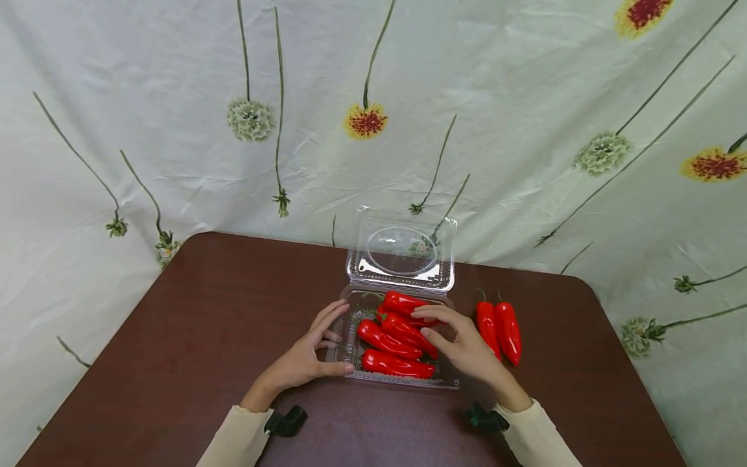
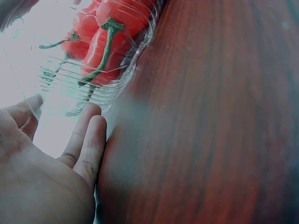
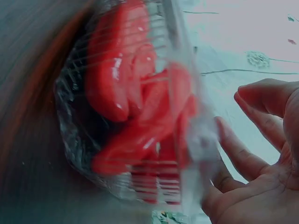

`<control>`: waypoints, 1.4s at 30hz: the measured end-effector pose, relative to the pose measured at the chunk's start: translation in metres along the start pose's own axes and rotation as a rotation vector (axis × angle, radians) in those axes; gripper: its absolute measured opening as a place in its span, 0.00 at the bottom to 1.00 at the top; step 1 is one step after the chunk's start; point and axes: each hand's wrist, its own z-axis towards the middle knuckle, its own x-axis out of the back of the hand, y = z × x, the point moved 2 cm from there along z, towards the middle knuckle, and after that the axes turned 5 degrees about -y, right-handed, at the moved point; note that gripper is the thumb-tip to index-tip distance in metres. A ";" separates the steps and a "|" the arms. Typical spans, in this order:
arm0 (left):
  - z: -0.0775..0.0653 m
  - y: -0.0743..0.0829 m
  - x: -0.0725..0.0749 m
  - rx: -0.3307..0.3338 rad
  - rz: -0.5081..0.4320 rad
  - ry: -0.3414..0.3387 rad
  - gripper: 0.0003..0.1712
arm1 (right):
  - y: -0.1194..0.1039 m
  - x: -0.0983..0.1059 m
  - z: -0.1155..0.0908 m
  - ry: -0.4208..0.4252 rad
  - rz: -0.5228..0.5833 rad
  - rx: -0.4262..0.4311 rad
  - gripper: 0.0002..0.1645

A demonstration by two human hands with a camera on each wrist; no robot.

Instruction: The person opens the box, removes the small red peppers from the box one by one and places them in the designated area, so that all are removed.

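Observation:
A clear plastic clamshell container (image 1: 449, 383) sits on the table with its lid (image 1: 403, 280) raised at the back. Several red peppers (image 1: 398, 364) lie inside, some stacked; green stems (image 2: 108, 49) show through the wall in the left wrist view. My left hand (image 1: 300, 358) is at the container's left side, thumb by the front corner, fingers extended along the wall. Over the right side hovers my right hand (image 1: 467, 345), fingers spread and lightly bent, with nothing in its grasp. In the right wrist view its fingers (image 3: 240, 154) stand beside the container wall, which is blurred.
Two more red peppers (image 1: 508, 332) lie side by side on the table, right of the container. The dark brown wooden table (image 1: 233, 305) ends at a pale flower-printed cloth (image 1: 327, 155) hanging behind it.

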 end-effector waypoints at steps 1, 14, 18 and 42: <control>0.000 0.000 0.000 0.001 0.000 0.001 0.59 | 0.000 -0.002 0.001 -0.004 0.003 0.006 0.20; 0.001 0.000 -0.002 0.001 -0.010 0.000 0.58 | 0.003 -0.018 0.015 -0.057 0.003 0.020 0.21; 0.001 0.000 -0.002 -0.004 -0.006 -0.002 0.58 | 0.005 -0.020 0.017 -0.051 -0.028 0.028 0.21; 0.001 0.002 0.000 0.018 -0.013 0.004 0.58 | 0.005 -0.024 0.018 -0.100 -0.155 -0.031 0.25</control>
